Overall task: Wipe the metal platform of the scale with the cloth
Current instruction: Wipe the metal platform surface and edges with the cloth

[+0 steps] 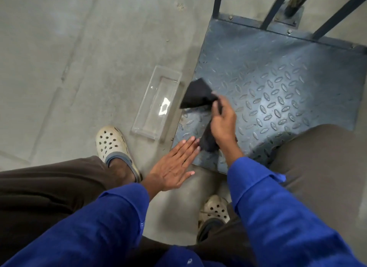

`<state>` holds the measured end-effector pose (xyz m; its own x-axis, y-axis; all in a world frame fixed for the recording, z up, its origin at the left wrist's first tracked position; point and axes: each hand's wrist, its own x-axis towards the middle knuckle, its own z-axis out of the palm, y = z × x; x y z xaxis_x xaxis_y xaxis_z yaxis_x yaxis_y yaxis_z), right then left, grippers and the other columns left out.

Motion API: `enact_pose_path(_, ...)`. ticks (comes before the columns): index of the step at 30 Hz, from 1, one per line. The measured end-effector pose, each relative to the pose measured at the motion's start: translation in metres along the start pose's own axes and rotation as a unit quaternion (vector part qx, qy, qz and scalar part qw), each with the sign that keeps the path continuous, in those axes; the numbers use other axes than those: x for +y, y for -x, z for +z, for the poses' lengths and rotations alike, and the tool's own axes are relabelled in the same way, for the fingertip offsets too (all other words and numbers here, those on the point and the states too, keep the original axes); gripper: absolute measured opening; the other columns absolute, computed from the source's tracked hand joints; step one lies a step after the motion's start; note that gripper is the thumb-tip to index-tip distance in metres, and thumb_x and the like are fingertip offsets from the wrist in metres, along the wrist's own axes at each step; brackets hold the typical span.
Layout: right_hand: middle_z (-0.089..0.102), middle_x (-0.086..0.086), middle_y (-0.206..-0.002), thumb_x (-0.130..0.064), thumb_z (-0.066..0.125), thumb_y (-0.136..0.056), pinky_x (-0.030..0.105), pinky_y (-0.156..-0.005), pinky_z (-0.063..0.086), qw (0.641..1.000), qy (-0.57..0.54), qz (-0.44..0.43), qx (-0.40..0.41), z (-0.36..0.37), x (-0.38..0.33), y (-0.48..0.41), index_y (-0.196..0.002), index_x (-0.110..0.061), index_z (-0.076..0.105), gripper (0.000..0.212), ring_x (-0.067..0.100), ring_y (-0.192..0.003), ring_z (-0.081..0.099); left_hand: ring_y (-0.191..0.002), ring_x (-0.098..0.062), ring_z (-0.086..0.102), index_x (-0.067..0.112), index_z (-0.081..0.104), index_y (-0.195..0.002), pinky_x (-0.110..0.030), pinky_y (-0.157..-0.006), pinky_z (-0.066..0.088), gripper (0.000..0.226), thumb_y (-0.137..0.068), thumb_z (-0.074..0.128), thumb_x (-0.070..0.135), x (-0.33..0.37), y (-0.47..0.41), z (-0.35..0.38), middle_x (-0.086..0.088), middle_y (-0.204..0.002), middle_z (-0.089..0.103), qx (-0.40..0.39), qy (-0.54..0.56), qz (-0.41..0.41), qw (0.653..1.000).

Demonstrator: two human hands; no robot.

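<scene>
A blue-grey metal platform (278, 84) with a raised diamond tread pattern lies flat on the concrete floor at the right. My right hand (223, 121) hovers over its near left part, shut on a black cloth (198, 94). One end of the cloth sticks out past the platform's left edge, the other end hangs below my palm. My left hand (174, 165) is flat with fingers together, its fingertips at the platform's near left corner, holding nothing.
A clear plastic tray (156, 102) lies on the floor just left of the platform. Dark metal bars (274, 8) rise from the platform's far edge. My feet in cream clogs (113, 145) stand on the concrete, and my right knee covers the platform's near right corner.
</scene>
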<state>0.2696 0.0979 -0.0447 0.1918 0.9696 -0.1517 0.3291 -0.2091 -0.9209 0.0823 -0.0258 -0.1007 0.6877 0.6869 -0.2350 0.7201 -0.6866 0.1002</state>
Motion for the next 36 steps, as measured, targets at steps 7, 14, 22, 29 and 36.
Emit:
enact_pose_path(7,0.048,0.010,-0.161,0.004,0.050,-0.104,0.035,-0.127,0.029,0.978,0.180,-0.071,-0.079,-0.003,-0.001,-0.058,-0.151,-0.019,0.056,0.052,0.031,-0.155,0.034,-0.167,-0.033,-0.014,0.001,-0.006,-0.170,-0.049,-0.137,0.005,0.088,-0.113,0.025,0.060,-0.003,0.001,-0.006,-0.020,-0.178,-0.017,-0.002,0.020,0.010,1.000)
enact_pose_path(14,0.075,-0.010,-0.122,-0.002,0.054,-0.103,0.030,-0.105,0.053,0.990,0.050,-0.062,-0.118,0.007,0.001,0.000,-0.126,-0.018,0.073,0.034,0.005,-0.116,0.068,-0.167,-0.031,-0.009,0.002,0.002,-0.170,-0.049,-0.136,0.010,0.082,-0.114,0.029,0.055,-0.004,-0.001,-0.006,-0.019,-0.179,-0.011,0.016,0.027,0.004,0.999)
enact_pose_path(22,0.061,0.009,-0.151,0.003,0.052,-0.103,0.035,-0.122,0.038,0.976,0.188,-0.070,-0.086,0.007,0.007,-0.050,-0.154,-0.011,0.052,0.053,0.030,-0.148,0.048,-0.168,-0.029,-0.009,0.004,0.001,-0.171,-0.048,-0.136,0.009,0.081,-0.114,0.032,0.053,-0.006,0.001,-0.014,-0.016,-0.180,-0.008,0.009,0.056,0.004,0.998)
enact_pose_path(29,0.077,0.001,-0.121,-0.006,0.054,-0.104,0.036,-0.105,0.052,0.955,0.135,-0.122,-0.235,-0.006,-0.012,0.006,-0.128,-0.017,0.070,0.032,0.021,-0.117,0.070,-0.167,-0.028,-0.013,0.006,-0.009,-0.170,-0.048,-0.137,0.004,0.089,-0.111,0.029,0.060,-0.009,0.009,-0.004,-0.016,-0.179,-0.015,-0.023,0.024,0.008,0.999)
enact_pose_path(36,0.040,-0.011,-0.158,0.010,0.049,-0.103,0.031,-0.130,0.022,0.957,0.191,-0.122,-0.179,-0.015,-0.003,-0.013,-0.146,-0.019,0.061,0.053,0.011,-0.153,0.023,-0.166,-0.032,-0.017,0.004,-0.012,-0.169,-0.049,-0.136,0.002,0.100,-0.105,0.037,0.061,-0.012,0.008,-0.012,-0.018,-0.177,-0.022,-0.031,0.000,0.031,0.999)
